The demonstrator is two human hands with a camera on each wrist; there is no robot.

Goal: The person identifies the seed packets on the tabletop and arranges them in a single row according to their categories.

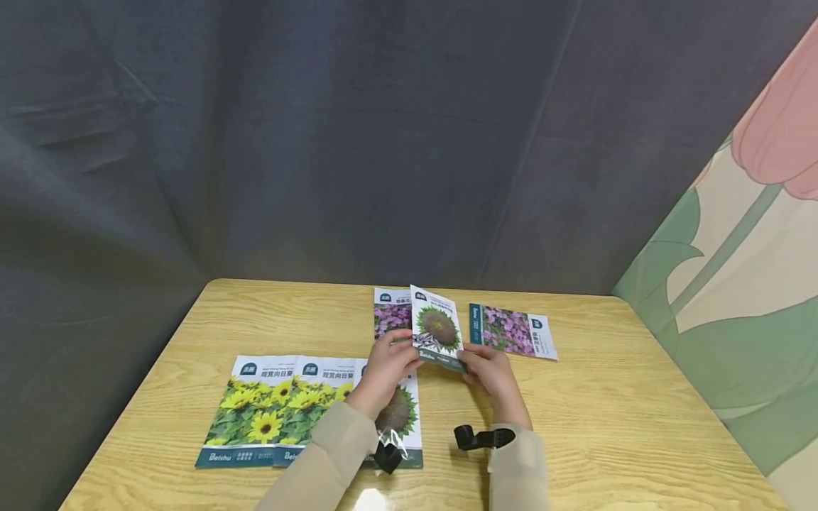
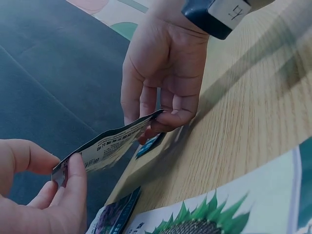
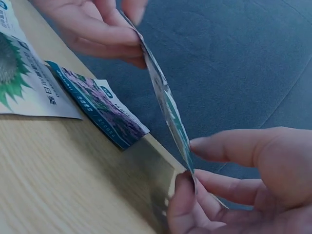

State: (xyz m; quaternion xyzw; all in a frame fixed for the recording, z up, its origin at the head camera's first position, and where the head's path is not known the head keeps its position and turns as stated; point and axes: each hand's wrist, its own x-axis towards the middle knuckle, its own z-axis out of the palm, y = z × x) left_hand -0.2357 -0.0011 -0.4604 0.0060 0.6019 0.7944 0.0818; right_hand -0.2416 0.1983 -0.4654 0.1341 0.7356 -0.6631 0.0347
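Note:
Both hands hold up one seed packet [image 1: 437,326] with a large green-rimmed sunflower head on its front, tilted above the table. My left hand [image 1: 387,365] pinches its left edge between thumb and fingers. At the lower right corner, my right hand [image 1: 491,376] pinches it too. In the left wrist view the packet's printed back [image 2: 109,146] shows between the two hands. Partly hidden behind it lies a purple-flower packet [image 1: 391,316]. Under the left forearm, a second sunflower-head packet [image 1: 409,419] lies flat, partly covered.
Two yellow-flower packets [image 1: 246,411] lie overlapping in a row at the front left, beside the flat sunflower-head packet. Another purple-flower packet [image 1: 514,331] lies sideways at the back right. A dark curtain [image 1: 383,142] hangs behind the wooden table [image 1: 613,419].

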